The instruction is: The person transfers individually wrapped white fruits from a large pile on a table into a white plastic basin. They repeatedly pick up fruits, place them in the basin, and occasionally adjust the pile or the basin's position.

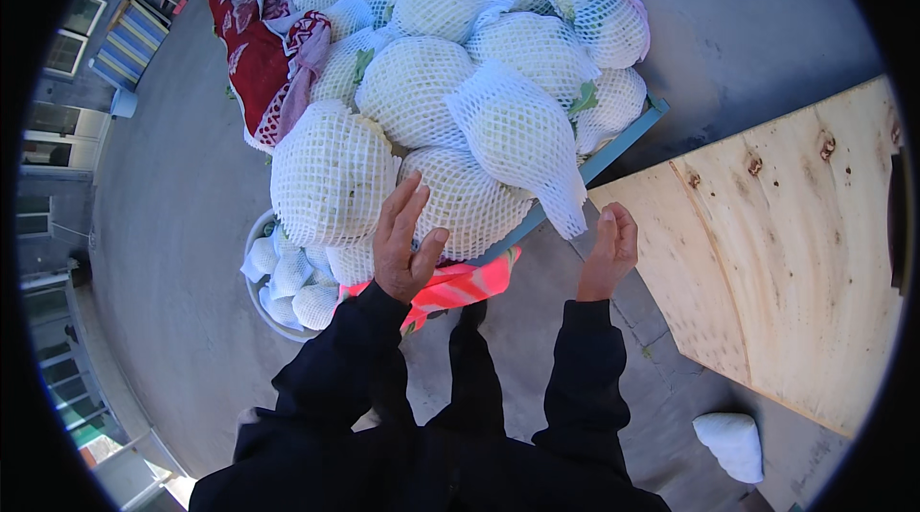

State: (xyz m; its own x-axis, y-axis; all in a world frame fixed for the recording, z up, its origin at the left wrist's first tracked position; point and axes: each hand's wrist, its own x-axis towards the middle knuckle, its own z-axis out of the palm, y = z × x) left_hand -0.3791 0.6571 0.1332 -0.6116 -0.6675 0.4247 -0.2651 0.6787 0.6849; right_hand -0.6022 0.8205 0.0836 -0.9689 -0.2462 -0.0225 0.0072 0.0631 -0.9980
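Observation:
A large heap of cauliflowers in white foam net sleeves lies on a blue-edged cart or stand before me. My left hand (402, 242), fingers apart and thumb out, is at the front of the heap. It is over the gap between a big netted cauliflower (330, 174) and another netted one (467, 206); whether it touches them I cannot tell. My right hand (609, 246) is off the heap, fingers curled in, with nothing visible in them. Left of it hangs the loose sleeve end of a netted cauliflower (517, 131) that rests on top.
A round tub (253, 289) of smaller netted pieces stands at the left. Pink-red cloth (467, 285) hangs at the front; a dark red patterned cloth (251, 59) drapes the left side. A plywood board (776, 239) is at right, with a white sack (729, 444) below it.

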